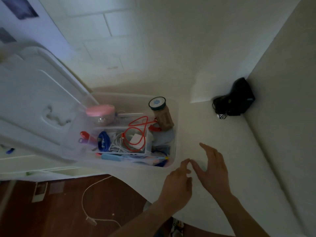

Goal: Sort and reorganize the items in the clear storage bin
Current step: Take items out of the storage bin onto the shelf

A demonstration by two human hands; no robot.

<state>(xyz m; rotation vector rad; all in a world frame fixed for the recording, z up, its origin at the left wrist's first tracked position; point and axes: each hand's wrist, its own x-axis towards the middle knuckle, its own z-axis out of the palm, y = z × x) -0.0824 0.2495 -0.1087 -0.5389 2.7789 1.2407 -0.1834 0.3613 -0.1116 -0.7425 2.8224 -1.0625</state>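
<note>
The clear storage bin (176,117) sits on a white surface, its translucent lid (39,100) tilted over its left part. Inside lie a red cable (136,132), a white charger with white cords (136,140), a blue cord (102,141), a brown jar with a dark lid (162,117), a pink-lidded container (100,111) and a light blue pen-like item (111,157). My left hand (177,182) and my right hand (213,168) hover just right of the bin's near corner, fingers relaxed, holding nothing. Their fingertips nearly meet.
A black pouch with tangled black cords (237,100) lies in the far right corner against the wall. A white cable (85,202) trails across the dark wood floor below the surface's edge. White tiled wall rises behind the bin.
</note>
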